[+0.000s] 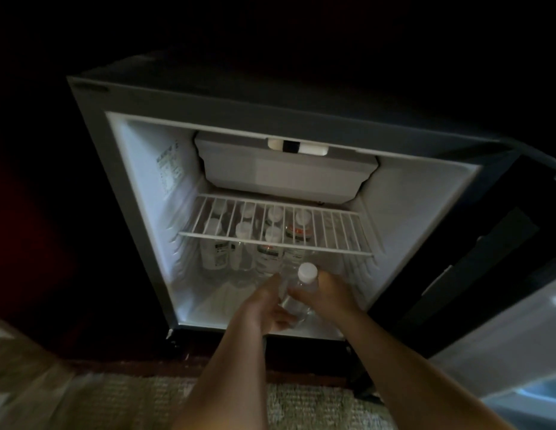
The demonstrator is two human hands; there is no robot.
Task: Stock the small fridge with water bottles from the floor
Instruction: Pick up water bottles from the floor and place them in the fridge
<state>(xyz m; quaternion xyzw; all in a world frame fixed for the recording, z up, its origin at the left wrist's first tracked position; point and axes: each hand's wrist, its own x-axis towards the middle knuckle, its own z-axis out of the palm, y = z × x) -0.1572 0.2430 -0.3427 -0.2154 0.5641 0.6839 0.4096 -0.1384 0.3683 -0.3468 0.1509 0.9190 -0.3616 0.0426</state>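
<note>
A small fridge [137, 187] stands open in front of me, its white inside lit. Between my hands is a clear water bottle [301, 290] with a white cap, upright, just inside the fridge's lower front. My left hand [267, 308] holds its left side with the fingers curled round it. My right hand [329, 293] grips it from the right near the neck. Several more water bottles [267, 252] stand at the back of the lower compartment under the white wire shelf [341, 231].
The fridge door [475, 262] hangs open to the right, dark on its inner side. A white freezer box [286, 178] sits at the top of the fridge. Pale carpet [130, 401] covers the floor in front; the surroundings are dark.
</note>
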